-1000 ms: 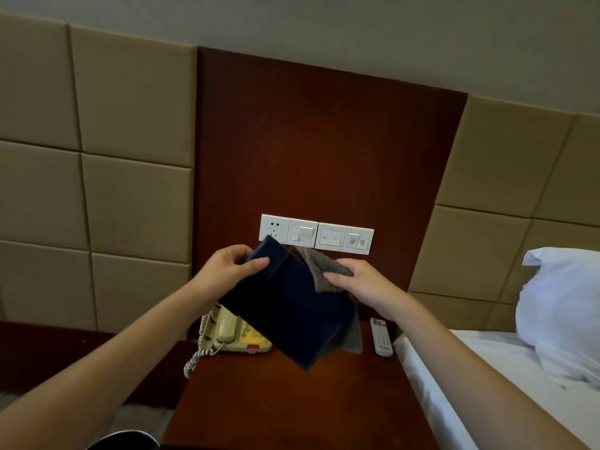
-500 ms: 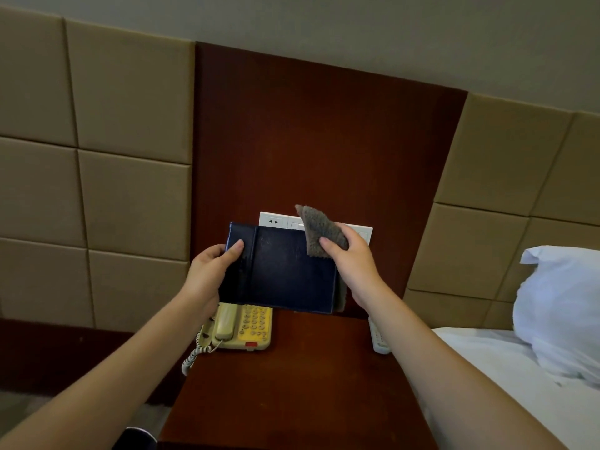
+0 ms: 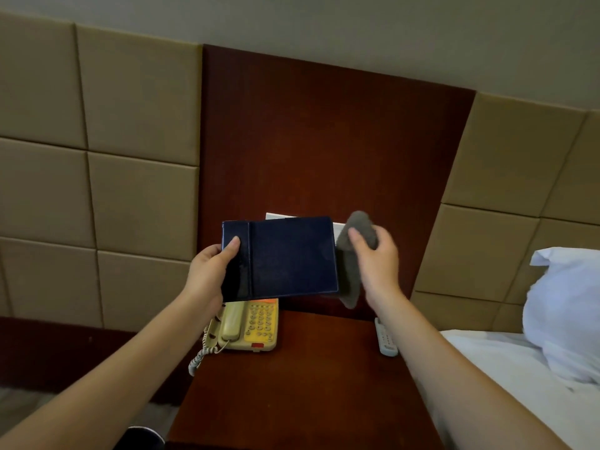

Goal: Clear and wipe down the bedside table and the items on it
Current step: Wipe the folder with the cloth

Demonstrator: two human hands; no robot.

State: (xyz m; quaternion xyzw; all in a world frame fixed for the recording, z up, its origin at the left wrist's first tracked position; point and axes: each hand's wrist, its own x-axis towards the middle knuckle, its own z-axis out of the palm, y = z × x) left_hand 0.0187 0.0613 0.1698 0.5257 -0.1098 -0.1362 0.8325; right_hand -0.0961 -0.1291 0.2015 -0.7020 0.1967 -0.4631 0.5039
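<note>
My left hand (image 3: 209, 274) grips the left edge of a dark blue folder (image 3: 289, 258), held flat-on above the back of the brown bedside table (image 3: 305, 384). My right hand (image 3: 376, 258) holds a grey cloth (image 3: 355, 232) just off the folder's right edge; the cloth hangs down behind that edge. A yellow telephone (image 3: 250, 326) with a coiled cord sits at the table's back left, partly hidden by the folder. A white remote (image 3: 384, 339) lies at the table's back right, partly behind my right forearm.
White wall switches (image 3: 276, 216) peek out above the folder on the dark wood panel. A bed with a white sheet (image 3: 506, 368) and pillow (image 3: 565, 306) adjoins the table on the right. Padded beige wall panels flank both sides. A dark object (image 3: 139, 438) is at the bottom edge.
The folder went from tilted to level and facing me. My right hand with the cloth slid across its front to the right and now sits past the right edge.
</note>
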